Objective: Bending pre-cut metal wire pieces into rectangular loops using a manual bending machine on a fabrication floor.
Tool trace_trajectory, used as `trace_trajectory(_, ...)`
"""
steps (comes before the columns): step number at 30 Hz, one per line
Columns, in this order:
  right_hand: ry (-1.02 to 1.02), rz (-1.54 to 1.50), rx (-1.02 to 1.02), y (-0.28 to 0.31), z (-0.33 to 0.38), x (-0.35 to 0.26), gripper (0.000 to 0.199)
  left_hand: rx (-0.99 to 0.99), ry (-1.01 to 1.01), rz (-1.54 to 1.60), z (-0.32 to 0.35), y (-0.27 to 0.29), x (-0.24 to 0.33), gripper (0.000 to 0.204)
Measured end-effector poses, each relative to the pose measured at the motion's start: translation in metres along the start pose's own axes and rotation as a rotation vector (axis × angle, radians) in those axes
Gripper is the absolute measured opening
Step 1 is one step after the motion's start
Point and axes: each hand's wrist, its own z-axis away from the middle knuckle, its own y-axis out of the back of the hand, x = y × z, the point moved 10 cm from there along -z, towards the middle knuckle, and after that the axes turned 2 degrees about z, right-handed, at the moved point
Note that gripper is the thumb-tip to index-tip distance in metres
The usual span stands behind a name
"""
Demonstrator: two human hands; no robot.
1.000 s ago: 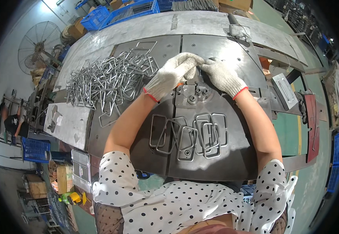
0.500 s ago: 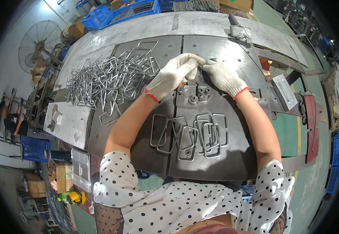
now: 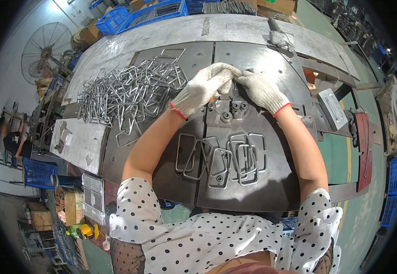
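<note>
In white knit gloves with red cuffs, my left hand and my right hand meet over the far middle of the steel table. The left fingers are bent and closed together, and their tips touch the right hand. Curled inward, the right fingers are closed too; whatever lies between the hands is hidden. Just below them sits a small metal bending fixture with round posts. Nearer me lie several bent wire frames, rectangular and overlapping. A large heap of similar wire frames is piled to the left of my left hand.
The steel table has a seam down its middle. Blue crates stand beyond its far edge. A grey metal block is off to the right. At the far left are a floor fan and another person.
My hands keep the same place above the fixture, and the wire frames have not moved. At the far left, the other person has shifted slightly.
</note>
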Motion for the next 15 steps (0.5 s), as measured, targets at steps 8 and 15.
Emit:
trace_trajectory(8, -0.005, -0.021, -0.021, 0.0014, 0.0006, -0.0012, 0.04, -0.05, -0.024, 0.056, -0.0003, -0.003, 0.0017, 0.028)
trace_trajectory(15, -0.011, -0.061, -0.027, 0.0053, 0.0014, -0.0013, 0.042, -0.057, -0.001, 0.04, 0.0011, -0.0034, 0.0, 0.03)
